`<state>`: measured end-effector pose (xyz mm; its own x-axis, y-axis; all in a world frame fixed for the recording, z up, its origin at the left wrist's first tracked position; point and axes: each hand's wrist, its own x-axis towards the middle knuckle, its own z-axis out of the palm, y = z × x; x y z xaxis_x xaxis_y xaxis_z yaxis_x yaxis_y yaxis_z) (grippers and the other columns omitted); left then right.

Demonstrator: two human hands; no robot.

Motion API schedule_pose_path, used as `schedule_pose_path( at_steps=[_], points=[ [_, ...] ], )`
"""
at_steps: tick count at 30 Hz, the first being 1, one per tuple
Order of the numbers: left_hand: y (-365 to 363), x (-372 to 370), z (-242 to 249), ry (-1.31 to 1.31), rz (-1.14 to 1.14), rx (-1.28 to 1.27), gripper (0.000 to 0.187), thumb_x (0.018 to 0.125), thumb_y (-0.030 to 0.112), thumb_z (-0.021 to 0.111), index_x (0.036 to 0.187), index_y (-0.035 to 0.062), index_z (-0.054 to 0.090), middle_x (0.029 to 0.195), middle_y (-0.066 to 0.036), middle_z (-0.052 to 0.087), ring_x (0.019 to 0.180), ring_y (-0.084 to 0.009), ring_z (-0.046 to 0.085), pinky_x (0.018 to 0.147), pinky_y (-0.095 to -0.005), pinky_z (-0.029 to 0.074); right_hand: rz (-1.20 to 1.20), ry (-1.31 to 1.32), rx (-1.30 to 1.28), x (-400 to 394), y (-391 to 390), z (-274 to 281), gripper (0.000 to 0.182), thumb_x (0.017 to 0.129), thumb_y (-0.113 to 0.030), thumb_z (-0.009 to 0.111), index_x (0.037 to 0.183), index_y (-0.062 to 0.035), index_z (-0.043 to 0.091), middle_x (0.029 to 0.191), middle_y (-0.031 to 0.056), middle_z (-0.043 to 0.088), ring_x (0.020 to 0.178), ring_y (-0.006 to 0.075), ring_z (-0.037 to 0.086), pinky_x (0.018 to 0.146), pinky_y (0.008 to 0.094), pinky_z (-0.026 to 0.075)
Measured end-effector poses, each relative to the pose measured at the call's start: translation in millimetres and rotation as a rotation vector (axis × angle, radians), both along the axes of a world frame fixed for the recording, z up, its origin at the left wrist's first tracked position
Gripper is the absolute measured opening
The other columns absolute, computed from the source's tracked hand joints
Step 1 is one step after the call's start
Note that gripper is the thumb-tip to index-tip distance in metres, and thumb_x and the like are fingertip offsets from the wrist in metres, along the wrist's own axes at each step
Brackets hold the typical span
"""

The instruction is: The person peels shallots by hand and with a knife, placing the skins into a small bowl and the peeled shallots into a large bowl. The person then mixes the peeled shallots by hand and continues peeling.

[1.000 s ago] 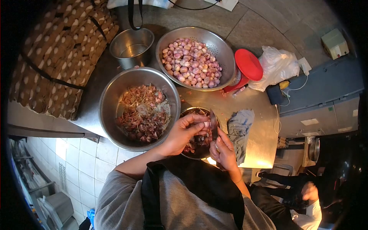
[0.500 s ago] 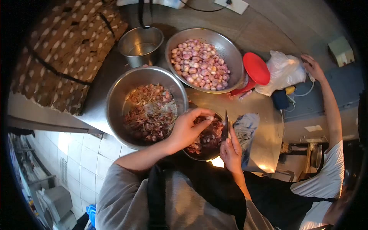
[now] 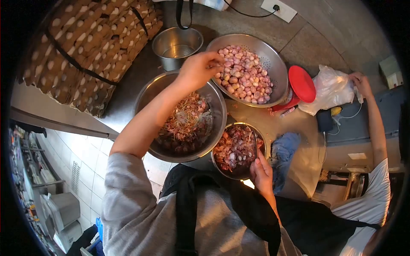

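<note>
My left hand [image 3: 200,71] is over the near left rim of a perforated metal colander [image 3: 279,70], its fingers curved and apart, with nothing visible between them. Many pinkish peeled shallots [image 3: 245,74] fill part of the colander. My right hand [image 3: 261,173] is closed round a small knife [image 3: 255,145], whose blade points away from me over a smaller metal bowl [image 3: 265,149]. Dark reddish unpeeled shallots [image 3: 235,151] lie in that bowl. Below my left forearm, a large metal bowl [image 3: 220,104] contains dry skins and root trimmings [image 3: 190,115].
An empty-looking metal pot [image 3: 177,45] stands behind the large bowl. Strapped egg trays [image 3: 85,55] are at the left. Right of the colander are a red lid [image 3: 302,84], a plastic bag [image 3: 333,89] and a blue cloth [image 3: 285,151]. Another person's hand [image 3: 361,83] touches the bag's edge.
My left hand has moved from above the smaller bowl up to the colander's rim. My right hand stays by the smaller bowl with the knife. The view has shifted slightly.
</note>
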<state>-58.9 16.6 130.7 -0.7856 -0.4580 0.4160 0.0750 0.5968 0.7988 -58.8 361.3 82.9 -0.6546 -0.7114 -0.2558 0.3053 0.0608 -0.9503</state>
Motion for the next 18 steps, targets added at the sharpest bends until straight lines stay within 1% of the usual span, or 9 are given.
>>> schedule_pose_path(
  at_steps=[2,4,7,10,11,14,17,18],
  points=[
    [-10,21,-17,-0.244,-0.017,-0.033,0.017,0.073,0.007,0.064,0.089,0.0025,0.059,0.080,-0.006,0.063,0.068,-0.0123,0.060,0.062,-0.0260,0.047,-0.006,0.029,-0.002,2,-6,8,0.043,0.091,-0.012,0.038,0.132,-0.0046,0.028,0.059,-0.0067,0.032,0.050,0.0029,0.028,0.046,0.0169,0.024],
    [-19,32,-50,-0.482,-0.076,-0.098,0.017,0.068,0.007,0.066,0.084,0.0039,0.061,0.080,-0.009,0.063,0.067,-0.0175,0.061,0.061,-0.0298,0.047,-0.003,0.053,-0.002,2,-9,10,0.043,0.091,-0.011,0.038,0.132,-0.0050,0.028,0.060,-0.0072,0.033,0.050,0.0029,0.028,0.046,0.0165,0.023],
    [-6,41,-86,-0.566,-0.176,-0.196,0.019,0.064,0.011,0.068,0.081,0.0054,0.061,0.079,-0.010,0.062,0.070,-0.0236,0.061,0.064,-0.0332,0.047,0.009,0.060,-0.004,2,-6,5,0.043,0.091,-0.011,0.038,0.132,-0.0055,0.028,0.060,-0.0078,0.033,0.050,0.0029,0.027,0.046,0.0163,0.023],
    [6,38,-112,-0.464,-0.200,-0.234,0.014,0.063,0.011,0.066,0.074,0.0067,0.059,0.069,-0.009,0.060,0.068,-0.0254,0.059,0.062,-0.0362,0.046,0.006,0.024,-0.018,1,-2,0,0.042,0.091,-0.011,0.039,0.132,-0.0056,0.029,0.060,-0.0077,0.032,0.050,0.0031,0.027,0.046,0.0165,0.022],
    [8,36,-117,-0.468,-0.168,-0.338,0.014,0.062,0.010,0.066,0.071,0.0060,0.056,0.071,-0.010,0.060,0.072,-0.0272,0.058,0.065,-0.0366,0.045,0.000,0.013,-0.028,1,-1,-2,0.042,0.091,-0.011,0.039,0.132,-0.0055,0.030,0.059,-0.0076,0.032,0.050,0.0032,0.027,0.046,0.0167,0.022],
    [5,31,-120,-0.598,-0.221,-0.274,0.016,0.063,0.010,0.065,0.074,0.0057,0.054,0.074,-0.010,0.060,0.074,-0.0285,0.058,0.068,-0.0385,0.045,-0.007,0.007,-0.039,3,-2,1,0.042,0.091,-0.012,0.040,0.131,-0.0053,0.031,0.059,-0.0072,0.031,0.049,0.0034,0.027,0.045,0.0171,0.022],
    [-2,31,-121,-0.710,-0.180,-0.156,0.019,0.066,0.012,0.063,0.081,0.0061,0.054,0.075,-0.009,0.060,0.076,-0.0291,0.058,0.069,-0.0408,0.045,-0.008,0.018,-0.027,3,-2,3,0.042,0.091,-0.013,0.040,0.131,-0.0055,0.030,0.059,-0.0070,0.031,0.049,0.0036,0.027,0.045,0.0173,0.023],
    [-1,30,-121,-0.711,-0.182,-0.157,0.019,0.066,0.012,0.063,0.081,0.0061,0.054,0.075,-0.009,0.060,0.076,-0.0291,0.058,0.069,-0.0408,0.045,-0.005,0.022,-0.020,3,-2,2,0.042,0.091,-0.014,0.040,0.131,-0.0056,0.030,0.058,-0.0069,0.031,0.049,0.0037,0.027,0.045,0.0174,0.023]
  ],
)
